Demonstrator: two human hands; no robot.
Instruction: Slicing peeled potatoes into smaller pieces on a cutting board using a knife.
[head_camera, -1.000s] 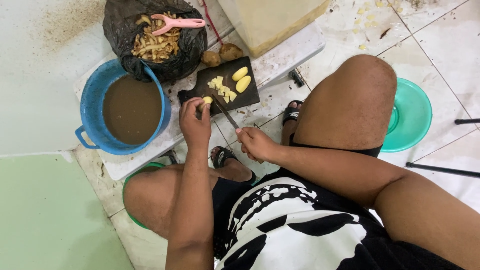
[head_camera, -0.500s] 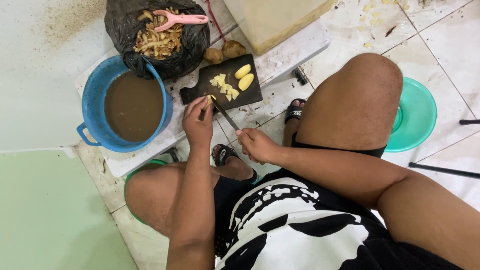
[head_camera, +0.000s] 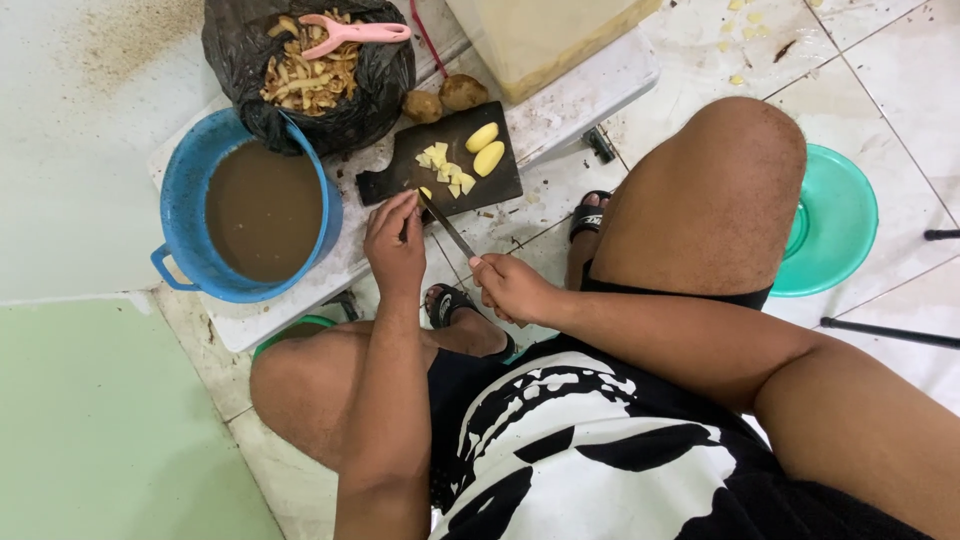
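Note:
My left hand (head_camera: 394, 243) pins a small piece of peeled potato (head_camera: 427, 192) at the near edge of a black cutting board (head_camera: 482, 183). My right hand (head_camera: 510, 288) grips a knife (head_camera: 447, 228) whose blade angles up to that piece, right beside my left fingers. On the board lie several cut potato chunks (head_camera: 445, 171) and two peeled potato halves (head_camera: 481, 148). Two unpeeled potatoes (head_camera: 443, 98) sit just beyond the board.
A blue pot (head_camera: 197, 165) of brown water stands left of the board on a low white table (head_camera: 580, 95). Behind it a black bag (head_camera: 368, 95) holds peels and a pink peeler (head_camera: 355, 34). A green basin (head_camera: 830, 225) lies on the tiled floor right of my knee.
The knife blade has come down closer to the potato piece under my left fingers, which now cover more of it. The view has shifted slightly.

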